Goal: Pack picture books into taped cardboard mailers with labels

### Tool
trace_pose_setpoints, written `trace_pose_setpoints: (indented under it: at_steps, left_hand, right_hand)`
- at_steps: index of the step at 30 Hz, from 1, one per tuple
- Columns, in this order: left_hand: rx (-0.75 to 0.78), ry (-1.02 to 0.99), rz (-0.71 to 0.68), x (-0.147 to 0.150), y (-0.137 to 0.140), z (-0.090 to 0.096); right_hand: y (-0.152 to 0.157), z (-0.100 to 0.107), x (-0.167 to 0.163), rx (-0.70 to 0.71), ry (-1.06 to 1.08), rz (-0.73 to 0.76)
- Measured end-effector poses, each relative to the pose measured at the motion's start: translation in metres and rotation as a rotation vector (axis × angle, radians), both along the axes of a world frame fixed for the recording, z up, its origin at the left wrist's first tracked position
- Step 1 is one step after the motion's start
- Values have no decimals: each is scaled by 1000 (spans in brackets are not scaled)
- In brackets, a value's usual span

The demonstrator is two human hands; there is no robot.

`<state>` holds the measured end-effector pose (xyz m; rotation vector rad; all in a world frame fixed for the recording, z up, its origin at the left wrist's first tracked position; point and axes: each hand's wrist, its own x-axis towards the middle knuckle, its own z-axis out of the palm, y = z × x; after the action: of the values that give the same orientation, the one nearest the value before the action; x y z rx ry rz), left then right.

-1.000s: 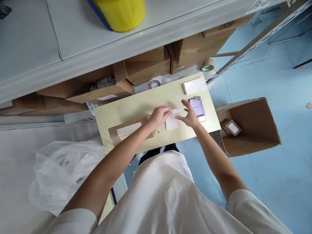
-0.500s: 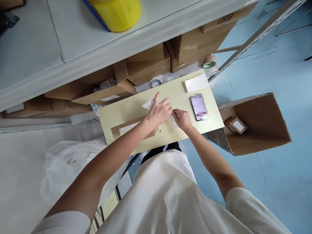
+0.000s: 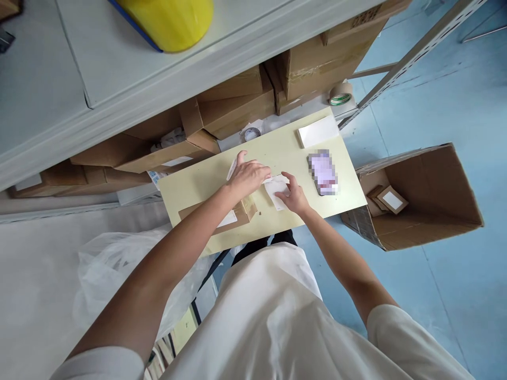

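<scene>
My left hand [image 3: 249, 178] is over the middle of the pale yellow table [image 3: 202, 184]. Its outer finger sticks up while the other fingertips close at the upper left edge of a white paper slip [image 3: 277, 191]. My right hand [image 3: 296, 196] is at the slip's right side; thumb and forefinger are spread, with the thumb tip over the paper. Another narrow white piece [image 3: 231, 169] shows partly behind my left hand. Beneath my left forearm lies a taped brown cardboard box [image 3: 244, 214] with a white label [image 3: 227, 219], partly covered by the arm.
A phone [image 3: 322, 173] and a stack of white paper [image 3: 319, 132] lie on the table's right. An open carton [image 3: 435, 195] with small boxes [image 3: 392, 200] stands on the floor at right. Tape rolls [image 3: 340, 95] and cartons [image 3: 237, 105] sit under the grey shelf [image 3: 158, 79].
My hands have drawn slightly apart, and the white slip between them shows more fully. My right thumb and forefinger have gone from pinched to spread. The view has shifted a little.
</scene>
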<state>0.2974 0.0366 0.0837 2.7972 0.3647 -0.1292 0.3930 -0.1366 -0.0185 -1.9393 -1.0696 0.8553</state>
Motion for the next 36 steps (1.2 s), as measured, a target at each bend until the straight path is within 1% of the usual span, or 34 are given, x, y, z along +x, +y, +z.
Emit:
trace_pose_setpoints:
  at_steps: [3, 5, 7, 8, 10, 12, 14, 15, 16, 18, 20, 21, 23, 25, 26, 28, 30, 31, 32, 34, 36]
  left_hand:
    - [29, -36, 23, 0, 7, 2]
    - [49, -65, 93, 0, 12, 6]
    - [69, -100, 209, -1, 17, 12]
    - [73, -119, 278, -2, 19, 16]
    - [58, -161, 418, -7, 22, 25]
    - [6, -208, 523, -14, 21, 36]
    - [-86, -260, 571, -23, 14, 49]
    - [-145, -280, 574, -28, 9, 56]
    - [-204, -295, 569, -32, 2, 63]
    - [-305, -309, 550, -41, -13, 78]
    - [-378, -317, 546, -51, -27, 93]
    - [-408, -325, 557, -57, -33, 100]
    - [-472, -351, 606, -75, -41, 111]
    - [-570, -375, 676, -99, -46, 119]
    - [-644, -392, 712, -113, -48, 120]
    - [-837, -443, 771, -141, -54, 119]
    - [-1013, -544, 842, -163, -62, 112]
    - [-1067, -618, 890, -171, -68, 108]
    - [-1093, -704, 942, -177, -74, 105]
    - [-1108, -872, 1015, -183, -86, 101]
    - [-1132, -997, 1022, -186, -98, 101]
  right_hand:
    - [-1, -11, 4, -87, -11, -27]
    - [-1, -21, 6, -135, -31, -55]
    - [-1, -28, 6, -168, -54, -75]
    - [-1, -30, 7, -164, -74, -82]
    - [-1, -24, 8, -107, -131, -118]
    - [0, -6, 11, -5, -150, -193]
    - [5, 26, 13, 107, -67, -228]
    - [8, 46, 14, 170, 7, -205]
    - [12, 67, 13, 236, 87, -150]
    - [20, 107, 9, 352, 240, -5]
    - [29, 139, 0, 403, 362, 106]
    - [33, 150, -5, 400, 402, 131]
    - [38, 164, -14, 382, 442, 115]
    - [40, 170, -21, 380, 451, 67]
    - [40, 171, -25, 387, 442, 45]
    - [40, 176, -33, 404, 365, 19]
    - [38, 184, -48, 443, 151, -4]
    - [36, 191, -58, 482, 5, -3]
    - [34, 198, -71, 530, -142, 29]
    - [28, 212, -99, 629, -384, 184]
    - [23, 223, -127, 687, -518, 362]
